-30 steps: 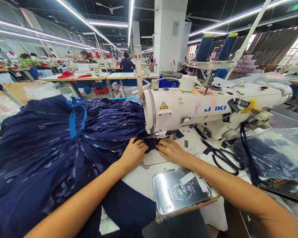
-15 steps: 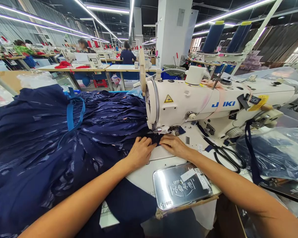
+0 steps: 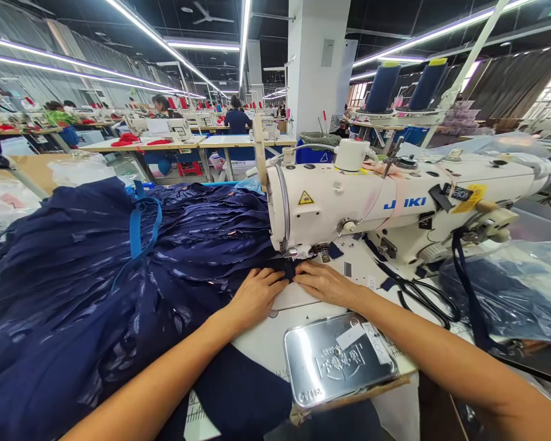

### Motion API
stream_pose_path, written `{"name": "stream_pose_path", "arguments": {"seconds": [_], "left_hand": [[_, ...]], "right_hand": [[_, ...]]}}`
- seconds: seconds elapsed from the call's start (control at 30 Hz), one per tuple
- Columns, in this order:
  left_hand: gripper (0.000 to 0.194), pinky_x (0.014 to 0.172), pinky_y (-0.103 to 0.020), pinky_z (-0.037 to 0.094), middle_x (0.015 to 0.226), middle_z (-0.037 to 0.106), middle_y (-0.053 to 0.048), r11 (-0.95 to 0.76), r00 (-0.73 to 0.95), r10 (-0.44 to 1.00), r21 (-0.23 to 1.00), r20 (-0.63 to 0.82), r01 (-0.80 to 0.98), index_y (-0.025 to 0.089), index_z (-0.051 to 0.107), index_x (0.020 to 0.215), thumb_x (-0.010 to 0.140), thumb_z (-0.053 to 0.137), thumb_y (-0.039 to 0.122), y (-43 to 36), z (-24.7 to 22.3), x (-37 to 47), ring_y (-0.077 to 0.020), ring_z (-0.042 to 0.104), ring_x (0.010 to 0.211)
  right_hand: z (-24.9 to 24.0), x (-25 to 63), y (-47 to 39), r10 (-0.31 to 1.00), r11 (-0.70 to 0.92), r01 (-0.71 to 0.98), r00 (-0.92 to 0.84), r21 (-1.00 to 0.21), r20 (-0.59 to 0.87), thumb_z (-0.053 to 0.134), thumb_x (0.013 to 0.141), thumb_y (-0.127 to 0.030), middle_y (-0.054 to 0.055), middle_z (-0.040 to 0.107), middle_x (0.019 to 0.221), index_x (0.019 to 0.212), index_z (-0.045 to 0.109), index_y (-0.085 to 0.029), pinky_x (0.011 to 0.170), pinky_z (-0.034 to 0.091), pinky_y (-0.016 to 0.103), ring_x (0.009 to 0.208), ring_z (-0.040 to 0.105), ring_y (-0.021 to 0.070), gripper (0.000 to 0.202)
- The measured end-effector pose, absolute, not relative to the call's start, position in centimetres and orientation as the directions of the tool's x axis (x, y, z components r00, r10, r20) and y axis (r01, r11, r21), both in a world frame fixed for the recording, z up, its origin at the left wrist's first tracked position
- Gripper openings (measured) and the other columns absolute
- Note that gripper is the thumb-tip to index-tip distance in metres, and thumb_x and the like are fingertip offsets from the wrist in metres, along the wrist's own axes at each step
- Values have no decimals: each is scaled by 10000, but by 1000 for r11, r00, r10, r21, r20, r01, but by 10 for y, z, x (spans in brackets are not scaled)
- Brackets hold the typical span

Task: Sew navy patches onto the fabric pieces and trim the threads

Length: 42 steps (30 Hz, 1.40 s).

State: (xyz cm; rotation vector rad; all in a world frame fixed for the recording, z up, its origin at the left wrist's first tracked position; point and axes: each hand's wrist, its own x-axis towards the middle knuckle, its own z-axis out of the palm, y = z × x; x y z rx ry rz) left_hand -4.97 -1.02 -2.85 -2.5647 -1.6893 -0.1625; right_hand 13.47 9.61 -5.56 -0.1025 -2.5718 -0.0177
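Observation:
Under the head of a white sewing machine (image 3: pixel 349 199), both hands hold a narrow piece of navy fabric (image 3: pixel 288 269). My left hand (image 3: pixel 257 295) has its fingers bent over the fabric, just left of the needle area. From the other side my right hand (image 3: pixel 325 283) pinches the fabric edge, its fingertips close to the left ones. The needle tip and presser foot are hard to make out. A large gathered heap of navy garments (image 3: pixel 87 275) spreads leftward from my left hand, with a blue strap (image 3: pixel 138 229) looped around it.
A shiny metal tin (image 3: pixel 337 361) lies in front of the right hand. Black scissors (image 3: pixel 422 294) rest beside my right forearm. Farther right is a clear plastic bag (image 3: pixel 509 288) of dark cloth. Two navy thread cones (image 3: pixel 383 87) stand behind the machine. Other people sit at machines beyond.
The view has tipped up a little, so machine and tin appear lower. Both hands stay at the needle area on the fabric, with only a slight shift of the fingers.

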Motion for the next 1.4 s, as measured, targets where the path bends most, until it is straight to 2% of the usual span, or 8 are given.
{"name": "stream_pose_path", "arguments": {"seconds": [0.53,0.9,1.03,1.17,1.3,1.4], "left_hand": [[423,858,-381,401,1195,586,-60,-411,405,903,9,143,912,188,573,1134,769,431,28,-5,-24,-53,-218,509,1052],[461,873,-393,416,1201,588,-42,-381,377,915,-1,143,925,197,592,1120,733,424,12,8,-26,-60,-223,512,1073],[479,865,-383,433,1192,595,-33,-381,374,912,14,168,924,211,606,1103,713,415,8,16,-27,-65,-215,526,1060],[480,897,-376,425,1180,602,-35,-391,378,908,41,183,920,199,608,1101,710,413,1,23,-30,-69,-208,525,1063],[393,865,-367,439,1110,631,-47,-380,368,899,6,238,925,189,614,1075,745,457,46,25,-32,-69,-209,530,1027],[230,806,-363,452,1015,642,-91,-347,360,888,-97,287,933,145,658,933,817,460,141,20,-33,-64,-223,539,959]], "right_hand": [[-55,132,93,112,992,126,-861,-6,497,346,905,-176,106,581,898,923,620,-126,710,528,305,826,559,180,279],[-59,127,98,163,981,192,-870,16,465,454,850,-184,118,599,985,969,618,-126,752,527,343,852,592,191,210],[-59,131,103,209,977,206,-868,-56,451,497,818,-186,128,613,1068,1040,610,-129,800,519,365,934,601,210,256],[-60,128,112,320,944,249,-846,-215,426,511,794,-179,99,647,1063,998,637,-149,857,495,357,970,607,206,242],[-65,110,126,552,830,427,-718,-359,424,415,836,-170,50,696,834,919,641,-163,717,532,311,764,652,170,241],[-67,100,135,571,820,458,-689,-343,446,382,852,-160,64,685,805,938,622,-153,659,526,317,721,646,180,254]]}}
